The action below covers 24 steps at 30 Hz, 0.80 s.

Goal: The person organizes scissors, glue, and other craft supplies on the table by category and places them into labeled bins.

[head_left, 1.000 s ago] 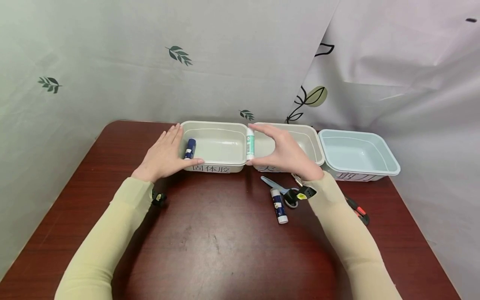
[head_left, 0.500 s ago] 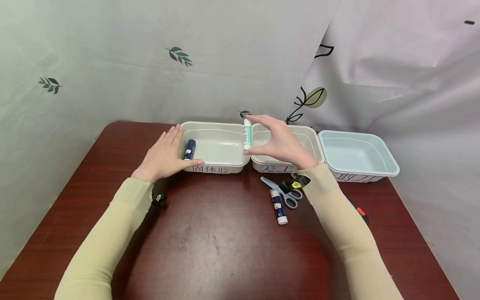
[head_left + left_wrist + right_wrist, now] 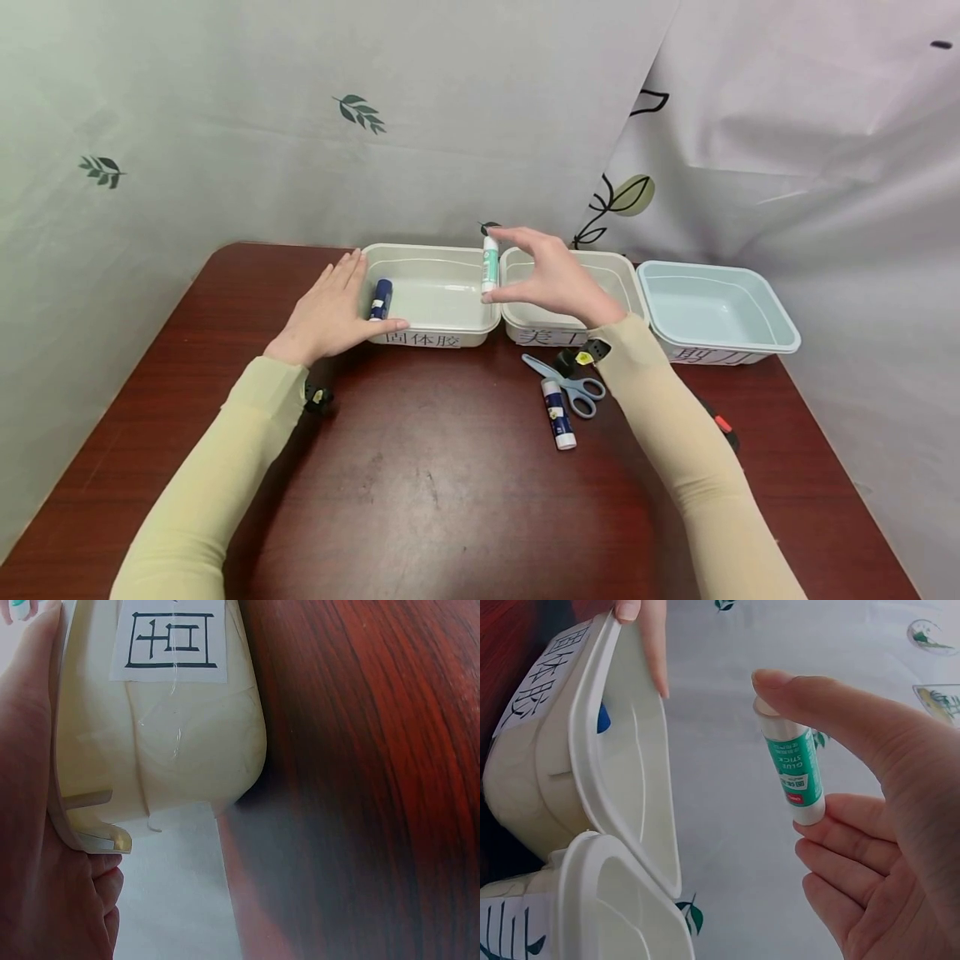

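Note:
My right hand [image 3: 555,279] pinches a white and green glue stick [image 3: 490,265] by its two ends, thumb on one end and fingers on the other. In the right wrist view the same glue stick [image 3: 791,769] hangs above bin height, near the right end of the left cream bin [image 3: 442,332]. My left hand [image 3: 322,312] spans that bin's left end, its fingers straight, the thumb along the front rim. A dark blue glue stick [image 3: 381,300] lies inside the bin near this hand. The left wrist view shows the bin's labelled front [image 3: 187,720] close up.
A second cream bin [image 3: 551,336] and a pale blue bin [image 3: 723,344] stand in a row to the right. Blue-grey scissors [image 3: 573,386] and a blue and white glue stick [image 3: 558,415] lie before them. A black and red tool [image 3: 723,423] is partly behind the right sleeve.
My right hand has lifted the green glue stick slightly and carried it left, from the gap between the cream bins to over the left bin's right end. My left hand stays put.

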Motion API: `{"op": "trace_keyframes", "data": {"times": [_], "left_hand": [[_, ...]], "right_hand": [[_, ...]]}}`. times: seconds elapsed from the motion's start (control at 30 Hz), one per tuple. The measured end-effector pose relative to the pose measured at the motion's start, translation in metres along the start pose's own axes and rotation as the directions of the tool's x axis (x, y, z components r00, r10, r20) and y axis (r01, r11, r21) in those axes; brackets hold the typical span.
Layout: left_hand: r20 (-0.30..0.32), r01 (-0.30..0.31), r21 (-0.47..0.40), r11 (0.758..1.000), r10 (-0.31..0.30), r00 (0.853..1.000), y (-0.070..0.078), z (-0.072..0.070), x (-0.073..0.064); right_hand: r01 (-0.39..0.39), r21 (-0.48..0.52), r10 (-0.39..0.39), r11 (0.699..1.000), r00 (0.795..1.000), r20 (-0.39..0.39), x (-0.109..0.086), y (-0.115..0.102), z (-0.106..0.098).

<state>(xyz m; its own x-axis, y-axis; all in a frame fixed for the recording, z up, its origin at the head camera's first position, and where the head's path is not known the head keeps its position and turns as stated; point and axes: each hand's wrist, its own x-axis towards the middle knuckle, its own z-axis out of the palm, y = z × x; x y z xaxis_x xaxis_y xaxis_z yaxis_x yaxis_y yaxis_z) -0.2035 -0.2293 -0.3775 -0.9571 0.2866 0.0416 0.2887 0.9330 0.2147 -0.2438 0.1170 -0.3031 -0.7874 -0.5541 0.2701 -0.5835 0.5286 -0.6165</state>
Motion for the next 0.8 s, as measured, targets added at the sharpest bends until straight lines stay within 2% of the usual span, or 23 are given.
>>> {"op": "trace_keyframes", "data": {"times": [0.57, 0.8], "left_hand": [[0.002, 0.002, 0.010, 1.000, -0.002, 1.000, -0.001, 0.000, -0.001], [0.000, 0.002, 0.009, 1.000, -0.002, 1.000, -0.001, 0.000, 0.000]], "right_hand": [[-0.068, -0.022, 0.069, 0.997, 0.996, 0.064, 0.010, 0.021, 0.019], [-0.060, -0.058, 0.065, 0.997, 0.994, 0.084, 0.011, 0.028, 0.023]]}}
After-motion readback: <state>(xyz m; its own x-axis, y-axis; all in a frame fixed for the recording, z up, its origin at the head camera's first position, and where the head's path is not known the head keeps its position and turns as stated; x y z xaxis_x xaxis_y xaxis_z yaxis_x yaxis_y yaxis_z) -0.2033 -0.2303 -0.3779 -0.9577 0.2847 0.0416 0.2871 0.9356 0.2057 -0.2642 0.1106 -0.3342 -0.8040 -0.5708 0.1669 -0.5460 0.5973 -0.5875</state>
